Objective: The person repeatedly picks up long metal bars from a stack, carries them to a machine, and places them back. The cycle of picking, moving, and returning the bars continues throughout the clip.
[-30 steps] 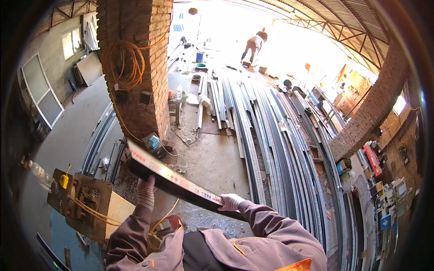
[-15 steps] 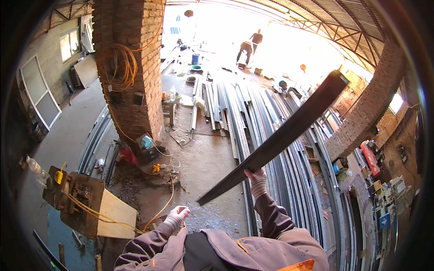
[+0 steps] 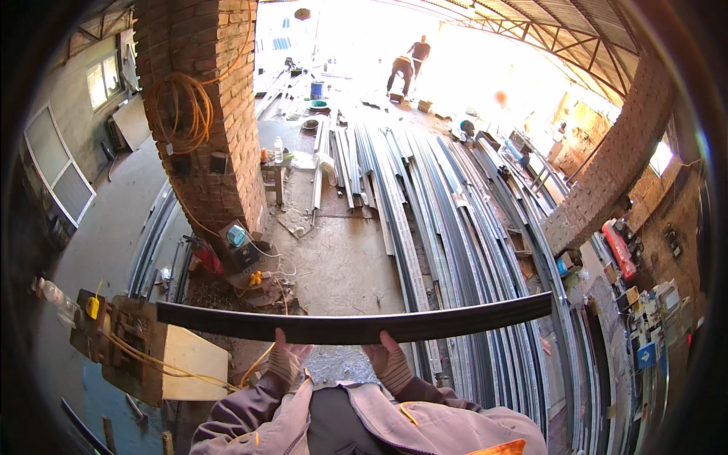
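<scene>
A long dark profile bar (image 3: 334, 327) lies level across my front, bowed a little by the lens. Its left part is grasped by my left hand (image 3: 287, 355), thumb against the near side. My right hand (image 3: 387, 354) grips it right of the middle in the same way. Most of the fingers are hidden under or behind the bar. At its left end the bar passes in front of a machine with a wooden board and a pale box-like side (image 3: 196, 362); I cannot tell whether they touch.
Long metal profiles (image 3: 447, 250) cover the floor ahead and right. A brick pillar (image 3: 235, 114) with an orange cable coil (image 3: 186, 114) rises at left. Yellow cable (image 3: 163, 364) runs off the machine. Two people (image 3: 409, 67) work far back. A red tank (image 3: 620, 250) stands right.
The bar has swung from a steep slant up to the right to level across my front. My left hand, empty before, now holds it too. My right hand has come lower and nearer the middle.
</scene>
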A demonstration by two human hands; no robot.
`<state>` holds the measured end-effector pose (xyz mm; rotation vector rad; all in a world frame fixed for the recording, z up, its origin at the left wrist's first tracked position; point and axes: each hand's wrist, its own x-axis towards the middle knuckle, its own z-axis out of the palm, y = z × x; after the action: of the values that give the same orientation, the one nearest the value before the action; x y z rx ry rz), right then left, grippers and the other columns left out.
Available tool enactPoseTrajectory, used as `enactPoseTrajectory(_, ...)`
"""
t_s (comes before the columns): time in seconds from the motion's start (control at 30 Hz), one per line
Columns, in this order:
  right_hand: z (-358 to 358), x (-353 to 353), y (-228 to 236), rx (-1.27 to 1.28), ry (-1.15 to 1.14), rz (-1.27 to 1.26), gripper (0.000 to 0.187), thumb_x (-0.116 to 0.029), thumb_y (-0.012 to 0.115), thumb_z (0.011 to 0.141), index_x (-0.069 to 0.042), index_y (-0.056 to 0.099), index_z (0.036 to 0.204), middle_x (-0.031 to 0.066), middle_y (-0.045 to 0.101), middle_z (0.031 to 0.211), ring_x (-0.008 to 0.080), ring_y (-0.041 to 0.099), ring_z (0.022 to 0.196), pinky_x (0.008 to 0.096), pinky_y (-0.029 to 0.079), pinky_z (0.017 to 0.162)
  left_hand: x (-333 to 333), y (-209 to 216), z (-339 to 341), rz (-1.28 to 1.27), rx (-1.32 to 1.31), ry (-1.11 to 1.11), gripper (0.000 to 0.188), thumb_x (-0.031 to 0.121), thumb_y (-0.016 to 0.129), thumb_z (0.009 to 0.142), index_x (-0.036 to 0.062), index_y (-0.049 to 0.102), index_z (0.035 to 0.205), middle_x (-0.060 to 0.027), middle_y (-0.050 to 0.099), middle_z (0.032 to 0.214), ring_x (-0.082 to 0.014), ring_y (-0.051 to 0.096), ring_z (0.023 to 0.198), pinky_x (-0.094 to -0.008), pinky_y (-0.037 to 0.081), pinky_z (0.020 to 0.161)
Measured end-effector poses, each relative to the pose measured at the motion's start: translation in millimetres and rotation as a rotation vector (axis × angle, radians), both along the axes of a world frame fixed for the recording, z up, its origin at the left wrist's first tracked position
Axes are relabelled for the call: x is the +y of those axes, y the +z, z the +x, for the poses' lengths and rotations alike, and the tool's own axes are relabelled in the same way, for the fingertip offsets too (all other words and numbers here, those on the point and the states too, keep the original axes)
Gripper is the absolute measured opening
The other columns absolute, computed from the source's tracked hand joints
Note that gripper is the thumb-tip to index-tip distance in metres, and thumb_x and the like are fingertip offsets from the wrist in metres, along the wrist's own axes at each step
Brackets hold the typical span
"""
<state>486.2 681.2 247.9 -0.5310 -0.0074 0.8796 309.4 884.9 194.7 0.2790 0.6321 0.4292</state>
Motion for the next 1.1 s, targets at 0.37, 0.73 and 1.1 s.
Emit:
enactPoseTrajectory(0.37,-9.8,-17.2,78.4,-0.645,0.698,-0.553,0.029,-0.027,0.062,0.099,-0.001,0.069,0.107,0.0115,0.073,0.099,0.0262,0.07,0.092,0.0353,0.055,0.09,-16.1,30.3,-29.1,0.09,0.048,0.263,0.073,0.076,0.054,0.085,0.0178,0.061,0.128,-0.0022,0.066,0.124,-0.0242,0.061,0.113,-0.043,0.049,0.097)
enactPoseTrajectory(0.73,11.7,35.9,37.5,-1.82,0.895,-1.009,0.022,-0.032,0.071,0.091,-0.01,0.072,0.094,0.0135,0.069,0.074,0.0265,0.066,0.065,0.0364,0.053,0.066,-31.1,-34.0,-54.3,-0.135,0.227,0.166,0.058,0.064,0.067,0.084,0.0191,0.062,0.12,-0.0028,0.071,0.108,-0.0241,0.069,0.096,-0.0513,0.057,0.085)
enactPoseTrajectory(1.1,59.8,12.1,-109.1,-1.693,0.957,-0.946,0.044,-0.049,0.06,0.095,-0.007,0.067,0.084,0.0204,0.059,0.066,0.0401,0.059,0.061,0.0427,0.048,0.058,145.9,-30.5,-180.0,0.201,0.695,0.675,0.091,0.081,0.065,0.073,0.002,0.063,0.118,-0.0056,0.065,0.089,-0.0165,0.063,0.07,-0.0336,0.053,0.057)
